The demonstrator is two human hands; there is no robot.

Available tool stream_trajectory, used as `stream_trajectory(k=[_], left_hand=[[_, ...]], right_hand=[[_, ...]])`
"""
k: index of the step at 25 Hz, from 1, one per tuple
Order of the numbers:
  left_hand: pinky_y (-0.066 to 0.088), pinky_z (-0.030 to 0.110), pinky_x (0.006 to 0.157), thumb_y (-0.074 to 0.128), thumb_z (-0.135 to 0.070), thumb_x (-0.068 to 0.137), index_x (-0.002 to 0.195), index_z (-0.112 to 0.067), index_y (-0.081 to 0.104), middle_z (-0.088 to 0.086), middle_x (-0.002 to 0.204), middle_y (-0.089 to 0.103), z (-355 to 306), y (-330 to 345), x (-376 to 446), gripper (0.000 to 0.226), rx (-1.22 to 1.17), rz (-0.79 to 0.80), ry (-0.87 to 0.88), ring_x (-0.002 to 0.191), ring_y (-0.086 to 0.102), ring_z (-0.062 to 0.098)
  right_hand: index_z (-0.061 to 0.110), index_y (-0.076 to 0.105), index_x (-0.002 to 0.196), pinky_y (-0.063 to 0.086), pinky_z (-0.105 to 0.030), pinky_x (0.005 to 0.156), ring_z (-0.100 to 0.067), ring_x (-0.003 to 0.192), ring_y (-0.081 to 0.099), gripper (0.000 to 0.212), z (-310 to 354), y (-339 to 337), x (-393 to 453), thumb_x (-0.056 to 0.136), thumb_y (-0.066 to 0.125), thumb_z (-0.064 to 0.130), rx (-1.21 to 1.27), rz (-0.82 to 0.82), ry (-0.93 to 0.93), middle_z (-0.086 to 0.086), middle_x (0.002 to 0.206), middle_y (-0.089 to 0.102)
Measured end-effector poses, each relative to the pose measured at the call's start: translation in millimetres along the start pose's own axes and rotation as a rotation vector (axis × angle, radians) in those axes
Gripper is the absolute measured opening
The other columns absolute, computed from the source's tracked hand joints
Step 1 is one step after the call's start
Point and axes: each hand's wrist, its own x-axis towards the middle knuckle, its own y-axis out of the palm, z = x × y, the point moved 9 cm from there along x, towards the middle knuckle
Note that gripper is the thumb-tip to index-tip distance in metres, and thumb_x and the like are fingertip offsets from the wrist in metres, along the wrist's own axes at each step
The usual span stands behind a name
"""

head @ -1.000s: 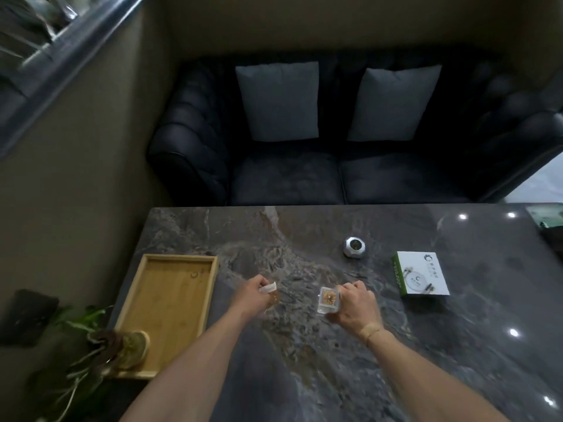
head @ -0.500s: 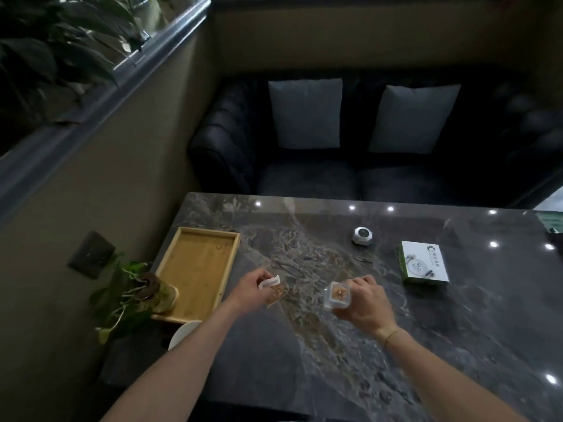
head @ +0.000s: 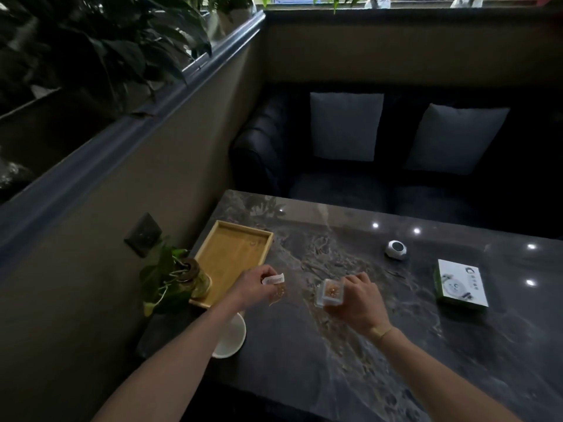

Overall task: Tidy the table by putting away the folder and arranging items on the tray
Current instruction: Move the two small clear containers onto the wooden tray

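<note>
Sitting at the table's left edge, at nine o'clock, one rectangular bamboo tray (head: 231, 260) carries one small glass-potted green plant (head: 179, 280) on its near corner. One left hand (head: 254, 286) pinches a small white-labelled packet (head: 274, 284) just beside the tray; one right hand (head: 359, 303) is clamped on a small clear plastic box (head: 327, 293). Open dark marble tabletop (head: 426, 345) spreads toward three o'clock, where one white-and-green carton (head: 460, 284) lies. No folder shows.

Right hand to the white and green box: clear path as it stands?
Probably not right away. The table between the right hand and the white and green box looks bare, so the way is free, but that hand is holding a small clear container and would need to put it down first.
</note>
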Motion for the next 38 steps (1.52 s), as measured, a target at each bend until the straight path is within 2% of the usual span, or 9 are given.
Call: stream_trajectory(k=[4,8,14,17,20,24,31,34,38], left_hand=[[0.046,0.020,0.063,0.074,-0.026,0.081,0.084,-0.028,0.069,-0.009,0.083,0.068,13,-36,9,0.007,0.040,0.025,0.001,0.076,0.060,0.005],[0.046,0.024,0.067,0.072,-0.026,0.080,0.090,-0.027,0.069,-0.009,0.090,0.068,27,-75,28,0.010,0.114,0.058,-0.004,0.083,0.061,0.008],[0.040,0.018,0.059,0.071,-0.024,0.082,0.078,-0.037,0.062,-0.018,0.082,0.063,39,-124,71,0.016,0.186,0.118,0.017,0.078,0.058,0.000],[0.049,0.024,0.068,0.069,-0.025,0.085,0.090,-0.028,0.066,-0.009,0.090,0.066,50,-141,98,0.006,0.240,0.151,0.006,0.086,0.061,0.009],[0.056,0.035,0.079,0.066,-0.023,0.089,0.100,-0.022,0.065,0.000,0.100,0.066,74,-159,128,0.011,0.310,0.171,-0.057,0.093,0.063,0.016],[0.055,0.038,0.085,0.063,-0.019,0.090,0.102,-0.019,0.065,0.004,0.104,0.066,108,-172,156,0.012,0.356,0.195,-0.120,0.097,0.063,0.019],[0.058,0.039,0.085,0.064,-0.021,0.090,0.103,-0.025,0.066,0.000,0.102,0.067,154,-171,189,0.014,0.416,0.240,-0.221,0.094,0.064,0.016],[0.058,0.038,0.083,0.063,-0.023,0.091,0.104,-0.028,0.065,-0.002,0.101,0.067,158,-165,199,0.014,0.463,0.255,-0.205,0.090,0.064,0.015],[0.057,0.035,0.078,0.060,-0.022,0.093,0.108,-0.029,0.065,-0.001,0.102,0.067,148,-162,211,0.018,0.554,0.181,-0.121,0.088,0.064,0.017]], right_hand=[[0.019,0.065,0.108,0.041,-0.034,0.081,-0.023,0.108,0.049,0.051,32,7,25,0.072,0.073,0.055,0.023,-0.016,-0.014,0.001,0.111,0.065],[0.019,0.066,0.104,0.042,-0.035,0.084,-0.023,0.107,0.048,0.048,65,18,53,0.070,0.073,0.054,0.023,-0.005,-0.011,0.002,0.110,0.065],[0.020,0.068,0.106,0.043,-0.036,0.083,-0.024,0.107,0.049,0.048,107,42,102,0.069,0.074,0.051,0.034,0.024,0.019,0.001,0.110,0.066],[0.019,0.069,0.101,0.041,-0.035,0.078,-0.025,0.104,0.050,0.045,126,52,130,0.068,0.074,0.050,0.031,0.033,0.036,-0.001,0.105,0.067],[0.019,0.069,0.100,0.042,-0.036,0.078,-0.027,0.106,0.050,0.044,143,66,157,0.070,0.073,0.050,0.050,0.059,0.064,-0.003,0.107,0.067],[0.026,0.067,0.109,0.040,-0.035,0.081,-0.023,0.107,0.047,0.046,159,91,180,0.072,0.068,0.054,0.042,0.129,0.079,0.003,0.110,0.066],[0.027,0.066,0.097,0.041,-0.035,0.075,-0.020,0.097,0.048,0.039,174,131,219,0.070,0.065,0.056,0.032,0.151,0.098,0.005,0.100,0.065],[0.027,0.065,0.092,0.039,-0.033,0.071,-0.019,0.093,0.048,0.036,177,147,233,0.072,0.064,0.056,0.037,0.136,0.091,0.006,0.097,0.065],[0.024,0.063,0.096,0.040,-0.033,0.075,-0.019,0.097,0.047,0.035,181,158,249,0.075,0.066,0.052,0.048,0.126,0.069,0.005,0.102,0.065]])
